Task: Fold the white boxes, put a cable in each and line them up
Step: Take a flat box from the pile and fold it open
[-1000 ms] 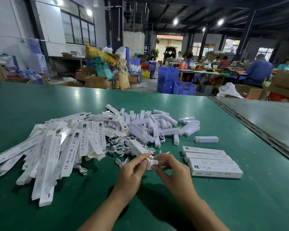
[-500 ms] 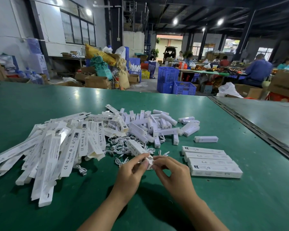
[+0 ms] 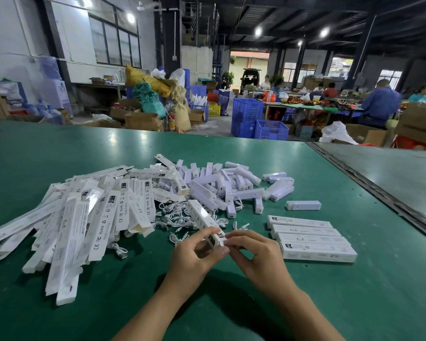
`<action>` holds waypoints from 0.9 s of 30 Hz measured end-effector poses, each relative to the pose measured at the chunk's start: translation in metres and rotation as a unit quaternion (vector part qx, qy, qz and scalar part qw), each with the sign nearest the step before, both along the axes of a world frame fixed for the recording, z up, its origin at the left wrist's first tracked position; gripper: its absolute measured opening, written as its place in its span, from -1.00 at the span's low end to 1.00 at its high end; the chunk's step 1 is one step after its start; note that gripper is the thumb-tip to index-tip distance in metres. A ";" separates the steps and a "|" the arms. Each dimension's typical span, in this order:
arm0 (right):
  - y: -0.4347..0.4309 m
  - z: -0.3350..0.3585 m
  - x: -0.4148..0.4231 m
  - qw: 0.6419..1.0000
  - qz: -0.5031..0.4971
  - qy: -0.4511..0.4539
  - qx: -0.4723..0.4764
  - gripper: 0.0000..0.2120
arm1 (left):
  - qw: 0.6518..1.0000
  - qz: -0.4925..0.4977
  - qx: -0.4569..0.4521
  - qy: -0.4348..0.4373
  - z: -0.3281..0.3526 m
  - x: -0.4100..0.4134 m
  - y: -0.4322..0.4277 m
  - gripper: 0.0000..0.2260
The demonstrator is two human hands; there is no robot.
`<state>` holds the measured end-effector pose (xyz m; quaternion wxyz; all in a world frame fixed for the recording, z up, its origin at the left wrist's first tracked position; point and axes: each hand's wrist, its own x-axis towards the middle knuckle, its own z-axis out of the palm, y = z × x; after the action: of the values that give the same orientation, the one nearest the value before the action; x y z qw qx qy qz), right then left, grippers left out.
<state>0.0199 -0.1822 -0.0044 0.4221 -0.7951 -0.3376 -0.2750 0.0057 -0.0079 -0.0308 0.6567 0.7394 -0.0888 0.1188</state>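
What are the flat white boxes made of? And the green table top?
The flat white boxes look like thin matte card: they lie flat, with creased flaps and black lettering printed on them. The green table top seems to be a smooth, slightly glossy sheet, maybe rubber or vinyl; bright glints show on it near the far edge.
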 end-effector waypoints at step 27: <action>0.014 0.007 -0.012 0.716 0.218 0.589 0.305 -0.61 | 0.993 -0.038 0.101 -0.055 0.009 -0.008 0.001 -0.60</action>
<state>0.0083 -0.1678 0.0025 0.8037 -0.5288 -0.0824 0.2599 -0.0020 -0.0066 -0.0216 0.5764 0.7907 -0.1639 0.1248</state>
